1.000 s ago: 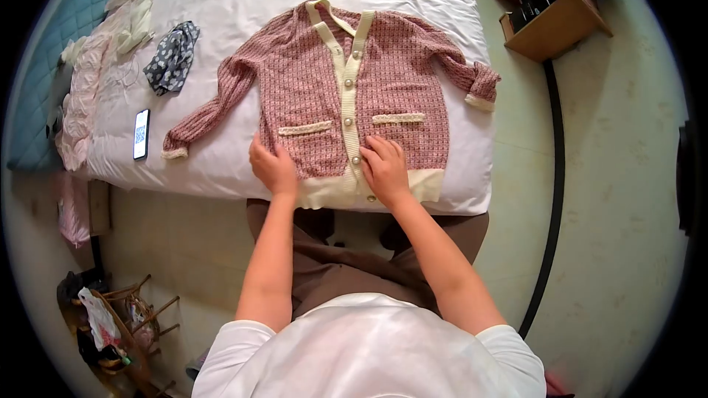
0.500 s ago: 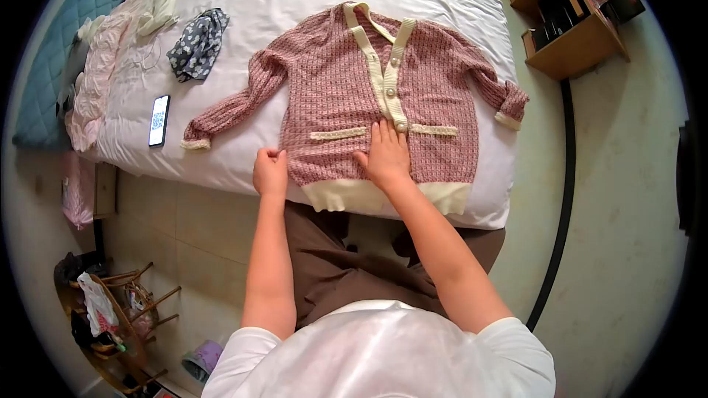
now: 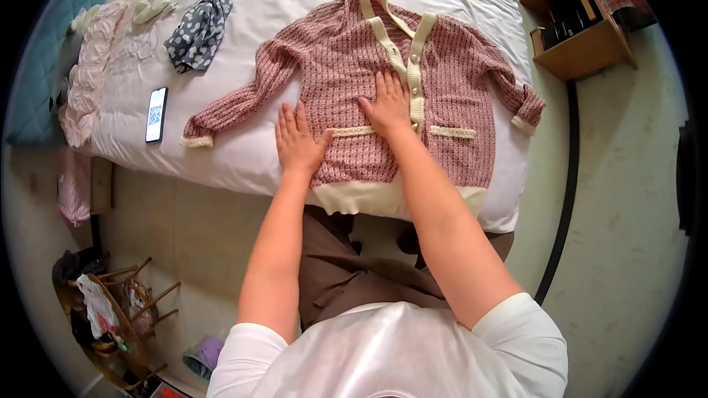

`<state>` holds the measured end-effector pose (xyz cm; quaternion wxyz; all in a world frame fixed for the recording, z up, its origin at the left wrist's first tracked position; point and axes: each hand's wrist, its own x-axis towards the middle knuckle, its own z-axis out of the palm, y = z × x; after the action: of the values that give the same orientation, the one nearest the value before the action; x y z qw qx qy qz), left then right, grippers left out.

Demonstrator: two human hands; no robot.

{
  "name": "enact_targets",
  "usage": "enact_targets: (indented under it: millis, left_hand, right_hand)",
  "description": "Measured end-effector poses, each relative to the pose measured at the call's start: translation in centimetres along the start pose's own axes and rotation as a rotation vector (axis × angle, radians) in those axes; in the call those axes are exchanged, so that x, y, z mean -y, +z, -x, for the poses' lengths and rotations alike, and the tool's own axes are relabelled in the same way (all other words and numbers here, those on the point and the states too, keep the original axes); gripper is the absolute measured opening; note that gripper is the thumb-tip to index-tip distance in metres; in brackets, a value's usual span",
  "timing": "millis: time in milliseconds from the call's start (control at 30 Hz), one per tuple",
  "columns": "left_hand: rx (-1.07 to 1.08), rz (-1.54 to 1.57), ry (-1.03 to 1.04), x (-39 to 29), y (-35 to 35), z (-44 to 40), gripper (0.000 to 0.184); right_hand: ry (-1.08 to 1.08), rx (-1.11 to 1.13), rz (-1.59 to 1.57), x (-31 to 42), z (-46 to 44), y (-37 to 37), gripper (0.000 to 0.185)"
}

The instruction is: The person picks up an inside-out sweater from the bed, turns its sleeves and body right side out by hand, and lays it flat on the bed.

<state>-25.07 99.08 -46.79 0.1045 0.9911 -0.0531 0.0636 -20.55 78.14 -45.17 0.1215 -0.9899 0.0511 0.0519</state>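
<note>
A pink knitted cardigan point(image 3: 346, 81) with cream trim lies spread on the white bed point(image 3: 243, 133), its collar away from me and its cream hem at the near edge. My right hand point(image 3: 389, 107) rests on its front with fingers stretched out, beside the button band, covering the inner end of one pocket trim. At the cardigan's left side edge, my left hand point(image 3: 299, 144) lies flat with fingers spread, partly on the knit and partly over the sheet. Neither hand grips anything. Both sleeves reach outward, the left one longer across the sheet.
A phone point(image 3: 155, 115) with a lit screen lies left of the sleeve. Beyond it is a crumpled dark floral cloth point(image 3: 199, 33). Pink ruffled fabric point(image 3: 99, 66) lines the bed's left side. A wooden cabinet point(image 3: 586, 48) stands right; an overturned-looking wooden stool point(image 3: 122, 317) sits lower left.
My left hand has opened from a closed pinch at the side edge and moved up and right, now flat. My right hand has slid farther up the front.
</note>
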Motion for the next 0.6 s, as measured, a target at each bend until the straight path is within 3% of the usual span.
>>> enact_targets:
  millis: [67,133,200,267,333,400,433,533,600]
  left_hand:
    - [-0.107,-0.021,0.053,1.5,-0.1,-0.2,0.083]
    - [-0.053,0.85,-0.208,2.7,-0.8,-1.2,0.073]
    - [-0.139,0.88,-0.157,2.9,0.4,-2.4,0.067]
    - [0.039,0.879,-0.334,2.9,1.0,-4.1,0.067]
    - [0.038,1.02,-0.386,3.5,2.9,-5.2,0.066]
    - [0.117,0.816,-0.335,2.8,1.9,-5.6,0.061]
    - [0.136,0.877,-0.347,2.6,2.1,-5.6,0.051]
    - [0.291,1.065,-0.346,2.8,1.6,-4.2,0.044]
    - [0.269,0.969,-0.338,3.2,1.3,-2.9,0.041]
  right_hand:
    - [-0.006,-0.005,-0.029,-0.1,-0.3,-0.8,0.071]
    - [-0.047,-0.089,-0.075,0.2,1.1,-1.5,0.067]
    - [-0.375,-0.291,-0.211,1.6,6.3,-2.5,0.067]
    - [-0.626,-0.078,-0.384,3.8,12.4,-2.6,0.067]
    - [-0.667,-0.08,-0.215,5.6,17.7,-1.6,0.069]
    - [-0.655,-0.106,-0.074,5.0,19.1,0.6,0.067]
    - [-0.641,-0.133,0.066,4.8,19.4,1.6,0.065]
    - [-0.642,-0.27,0.116,4.3,18.7,3.1,0.056]
    - [-0.626,-0.255,-0.044,4.1,19.2,3.4,0.048]
